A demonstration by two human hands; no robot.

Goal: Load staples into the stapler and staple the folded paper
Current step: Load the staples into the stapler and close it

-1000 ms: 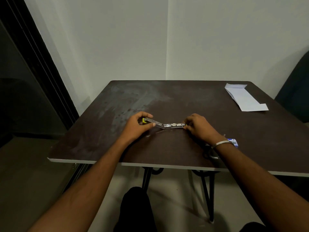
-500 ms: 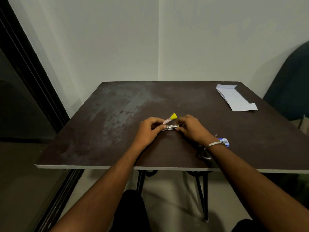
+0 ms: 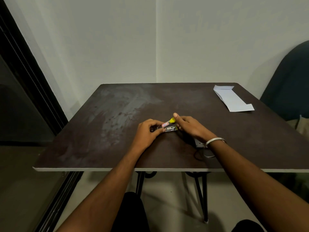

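Stapler (image 3: 168, 127) sat mid-bench (image 3: 117, 131), both hands on it. Left hand (image 3: 147, 133) had its grip closed around the stapler's left end; right hand (image 3: 189, 126) pinched the raised yellow-tipped top arm at the right end. Folded paper (image 3: 233, 98) lay flat at far right corner, well apart

Dark brown worktop (image 3: 117, 114) with pale smudges across its left half — thin black metal legs (image 3: 201, 195) below. White walls (image 3: 117, 47) meet in a corner behind it. Black frame (image 3: 25, 76) far left, dark chair (image 3: 291, 84) far right — pale floor (image 3: 167, 198).
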